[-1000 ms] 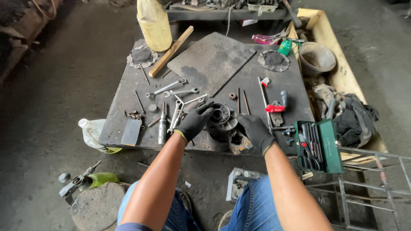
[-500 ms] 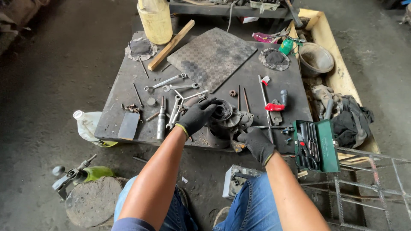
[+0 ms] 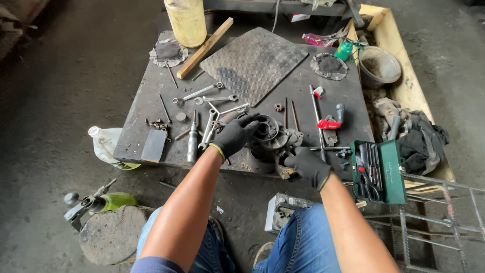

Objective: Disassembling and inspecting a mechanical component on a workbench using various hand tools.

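A dark round metal machine part (image 3: 270,136) sits at the near edge of a low, dirty steel work plate (image 3: 146,108). My left hand (image 3: 235,135), in a black glove, lies on the part's left side with fingers curled over its top. My right hand (image 3: 307,166), also gloved in black, grips the part's lower right edge, where a rusty piece shows. Several spanners (image 3: 209,108) lie just left of the part.
A checkered metal sheet (image 3: 252,63), a wooden bar (image 3: 204,48) and a yellow canister (image 3: 188,20) lie at the back. A red-handled tool (image 3: 328,124) and a green tool case (image 3: 378,171) are to the right. A plastic bottle (image 3: 105,146) and a grinder (image 3: 93,203) sit left on the floor.
My right hand has slid down from the part's right side to its lower right edge. My left hand stays on the part. The view has shifted slightly.
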